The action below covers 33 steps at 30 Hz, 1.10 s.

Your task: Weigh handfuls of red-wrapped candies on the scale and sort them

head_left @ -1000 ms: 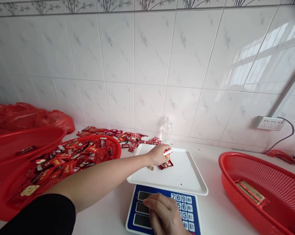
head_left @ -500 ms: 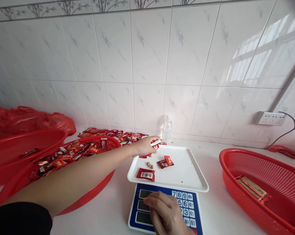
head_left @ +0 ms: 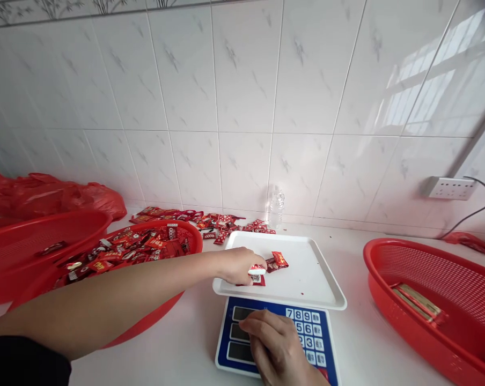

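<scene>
My left hand (head_left: 237, 266) reaches over the white weighing tray (head_left: 307, 257). Its fingers are closed round a small red-and-white snack packet (head_left: 257, 270). Just under those fingers lies a red packet with a white label (head_left: 259, 280), partly covered by the hand. To the right on the tray, a dark red packet (head_left: 272, 265) overlaps a bright red one (head_left: 280, 259). My right hand (head_left: 280, 343) rests curled over the blue panel of the scale (head_left: 236, 362), between the dark displays and the number keys, with nothing visible in it.
A red basket full of packets (head_left: 144, 246) stands to the left, beside another red basket (head_left: 81, 225). Red plastic bags (head_left: 57, 198) lie behind. Loose packets (head_left: 218, 221) and a clear bottle (head_left: 277, 208) line the wall. A red basket (head_left: 373, 279) holding gold-coloured packs (head_left: 417, 301) is at right.
My left hand has moved from the tray's back left corner toward its front, still holding a packet. The peanut on the tray no longer shows. My right hand stays over the panel.
</scene>
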{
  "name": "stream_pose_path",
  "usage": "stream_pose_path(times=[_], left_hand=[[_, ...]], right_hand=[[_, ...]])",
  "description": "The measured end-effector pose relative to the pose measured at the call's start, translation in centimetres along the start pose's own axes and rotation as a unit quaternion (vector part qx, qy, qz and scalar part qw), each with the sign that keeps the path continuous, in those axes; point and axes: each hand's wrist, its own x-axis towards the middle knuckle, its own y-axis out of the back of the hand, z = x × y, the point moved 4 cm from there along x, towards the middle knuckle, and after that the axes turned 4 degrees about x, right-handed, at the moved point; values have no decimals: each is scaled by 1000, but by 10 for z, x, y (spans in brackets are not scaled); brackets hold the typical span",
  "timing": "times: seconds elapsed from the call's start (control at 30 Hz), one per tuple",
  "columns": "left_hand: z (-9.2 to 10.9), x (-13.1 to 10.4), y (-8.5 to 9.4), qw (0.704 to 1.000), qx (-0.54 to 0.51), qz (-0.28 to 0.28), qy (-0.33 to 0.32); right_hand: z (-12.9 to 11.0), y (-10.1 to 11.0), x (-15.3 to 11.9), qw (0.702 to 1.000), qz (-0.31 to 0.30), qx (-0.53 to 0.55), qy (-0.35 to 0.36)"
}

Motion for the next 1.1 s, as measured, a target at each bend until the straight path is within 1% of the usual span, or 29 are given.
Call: stream_pose_path(times=[0.07, 0.17, 0.3, 0.43, 0.5, 0.57, 0.63, 0.7, 0.73, 0.8, 0.9, 0.97, 1.03, 1.1], left_hand=[[1, 2, 0, 1000, 14, 18, 2], [-1, 3, 0, 1000, 5, 27, 2], [-8, 1, 0, 998, -51, 44, 18], [-3, 3, 7, 988, -135, 74, 8], [2, 8, 13, 981, -168, 101, 5], [8, 17, 19, 976, -175, 134, 0], [13, 27, 23, 974, -157, 161, -10], [16, 39, 24, 978, -123, 171, -11], [17, 45, 24, 981, -101, 167, -6], [17, 55, 21, 988, -52, 143, 6], [17, 65, 15, 997, -3, 73, 3], [16, 68, 11, 999, 14, 39, -1], [14, 70, 8, 999, 27, 32, 5], [14, 71, 6, 999, 33, 39, 9]], right_hand=[[-1, 0, 0, 1000, -2, -1, 0], [-1, 1, 1, 1000, 0, -5, 5], [-1, 2, 2, 1000, -2, 7, 3], [-2, 3, 2, 1000, 1, 5, 5], [-3, 3, 2, 1000, 0, 2, 8], [-3, 3, 2, 1000, -1, 1, 9], [-3, 4, 3, 1000, 2, -1, 8], [-3, 4, 4, 1000, 10, -4, 7], [-3, 4, 5, 1000, 13, -4, 8], [-3, 5, 6, 1000, 20, -6, 11], [-3, 4, 5, 1000, 23, -12, 16], [-3, 4, 5, 1000, 21, -15, 17], [-3, 3, 5, 1000, 20, -13, 18], [-4, 3, 5, 999, 22, -15, 25]])
